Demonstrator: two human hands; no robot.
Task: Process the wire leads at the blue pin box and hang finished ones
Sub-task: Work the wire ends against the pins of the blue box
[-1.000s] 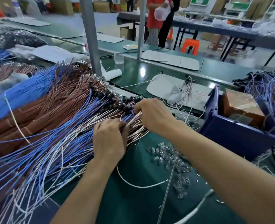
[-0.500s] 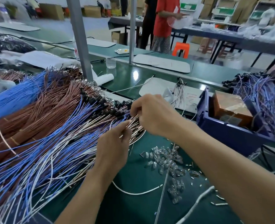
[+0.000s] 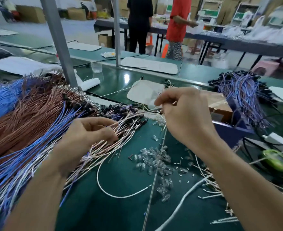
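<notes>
the right hand (image 3: 184, 117) hovers above the green mat (image 3: 120, 210), thumb and fingers pinching a few thin wire leads (image 3: 147, 111) that run left into the big pile of leads (image 3: 37, 130). the left hand (image 3: 87, 135) rests on the pile's right edge, fingers curled round some pinkish strands. the blue pin box (image 3: 232, 134) stands just right of the right hand, with a brown carton (image 3: 220, 105) inside. clear plastic pieces (image 3: 155, 160) lie scattered on the mat between the forearms. a bundle of purple leads (image 3: 240, 90) lies at the far right.

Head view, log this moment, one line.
left hand grips wire pile | right hand pinches wire lead | blue pin box untouched
</notes>
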